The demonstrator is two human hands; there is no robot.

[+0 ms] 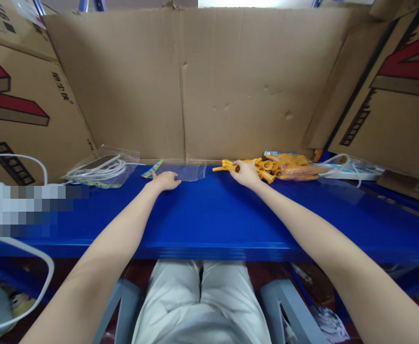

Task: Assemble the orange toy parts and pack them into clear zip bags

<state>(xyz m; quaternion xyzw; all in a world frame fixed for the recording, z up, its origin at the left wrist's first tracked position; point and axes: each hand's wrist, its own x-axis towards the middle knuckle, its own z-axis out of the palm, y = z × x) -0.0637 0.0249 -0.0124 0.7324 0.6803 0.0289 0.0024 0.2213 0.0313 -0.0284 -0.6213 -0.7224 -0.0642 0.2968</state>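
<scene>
My left hand [166,181] rests palm down at the near edge of a flat clear plastic bag [194,172] with a colourful header strip. Its fingers look spread and loosely bent, touching the bag without a visible grip. Farther right, my right hand [247,175] is closed around some yellow-orange plastic trumpet-shaped pieces [227,166]; one round mouth shows by the fingers, which partly hide the pieces. A loose pile of the same pieces [268,166] lies right beside that hand. Next to the pile is a clear bag filled with orange pieces [295,168].
A blue table [202,215] is backed by a tall cardboard panel [245,86], with printed boxes at both sides. At left lies a bagged coil of white cable [104,170]. More white cable [346,162] lies at far right. A white cord loops over the left front edge.
</scene>
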